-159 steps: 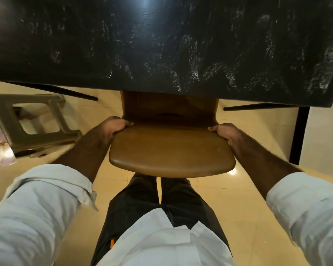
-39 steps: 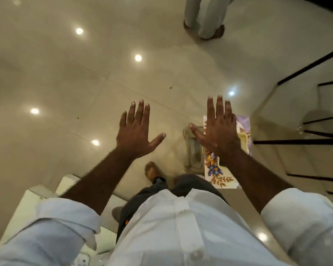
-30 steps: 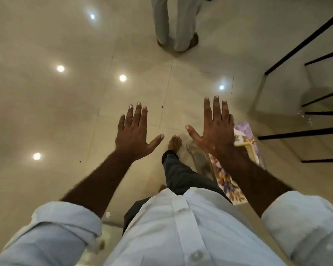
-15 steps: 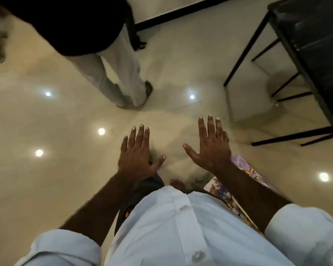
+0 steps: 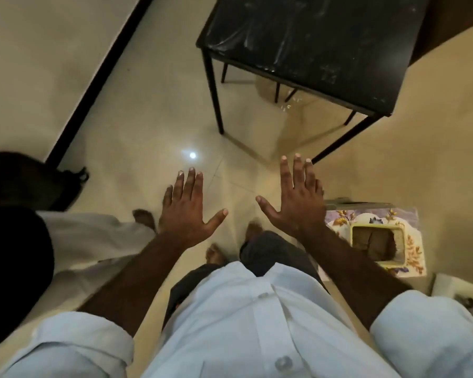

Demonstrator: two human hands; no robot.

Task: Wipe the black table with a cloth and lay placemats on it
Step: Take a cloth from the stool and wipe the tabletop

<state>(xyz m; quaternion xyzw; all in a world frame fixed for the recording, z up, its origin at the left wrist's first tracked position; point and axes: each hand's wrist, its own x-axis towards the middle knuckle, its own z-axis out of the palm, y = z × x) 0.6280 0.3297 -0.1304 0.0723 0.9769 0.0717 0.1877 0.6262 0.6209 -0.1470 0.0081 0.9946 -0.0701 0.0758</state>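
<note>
The black table stands at the upper right, its top streaked with pale smears. A floral placemat lies low at the right, under a beige stool through whose seat opening something brown shows. My left hand and my right hand are held out flat over the floor, fingers spread, palms down, holding nothing. Both hover short of the table, and the right hand is just left of the placemat. No cloth is visible.
Another person in pale trousers and a dark top stands close on my left. A dark bag lies by the black skirting at the left wall. Glossy tiled floor separates me from the table.
My view has swung right: the table now fills the upper right and the placemat with the stool sits at my right. The other person is now close at my left. Both hands stay spread.
</note>
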